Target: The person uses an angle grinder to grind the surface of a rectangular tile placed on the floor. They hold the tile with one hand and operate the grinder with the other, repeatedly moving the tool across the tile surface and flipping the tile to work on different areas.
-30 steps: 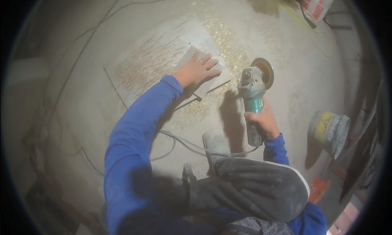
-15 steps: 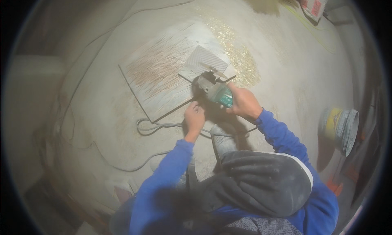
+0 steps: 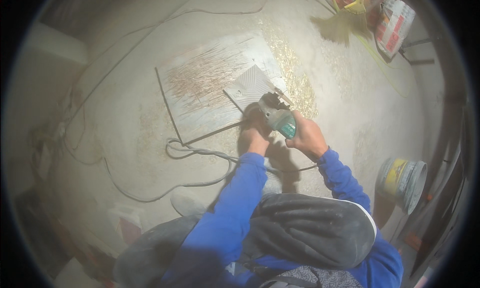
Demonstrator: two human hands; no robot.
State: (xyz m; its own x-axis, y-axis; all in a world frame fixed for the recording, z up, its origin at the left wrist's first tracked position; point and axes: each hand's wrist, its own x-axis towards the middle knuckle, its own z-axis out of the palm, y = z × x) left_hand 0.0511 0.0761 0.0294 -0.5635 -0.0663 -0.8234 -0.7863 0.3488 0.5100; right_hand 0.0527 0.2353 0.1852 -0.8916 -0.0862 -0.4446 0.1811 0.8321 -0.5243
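Note:
My right hand [image 3: 310,138] is wrapped round the green body of an angle grinder [image 3: 280,119], whose grey metal head points away from me. Beneath the head lies a small tile [image 3: 250,85] with a ribbed grey face, resting on a larger pale board [image 3: 185,115] scored with many brown cuts. My left hand [image 3: 256,142] reaches to the tile's near corner, just left of the grinder. Shadow and the grinder head hide its fingertips, so I cannot tell whether they grip the tile. A grey cord [image 3: 210,152] loops on the floor beside the board.
Yellowish shavings [image 3: 295,70] are scattered on the floor past the board. A dusty bucket [image 3: 402,185] lies at the right. A broom [image 3: 345,24] and a white-and-red bag [image 3: 395,27] are at the far right. A thin cable [image 3: 120,70] runs along the left.
My left hand has moved forward and right, from the board's near edge to beside the grinder head. The view has shifted slightly; my right hand keeps its hold on the grinder.

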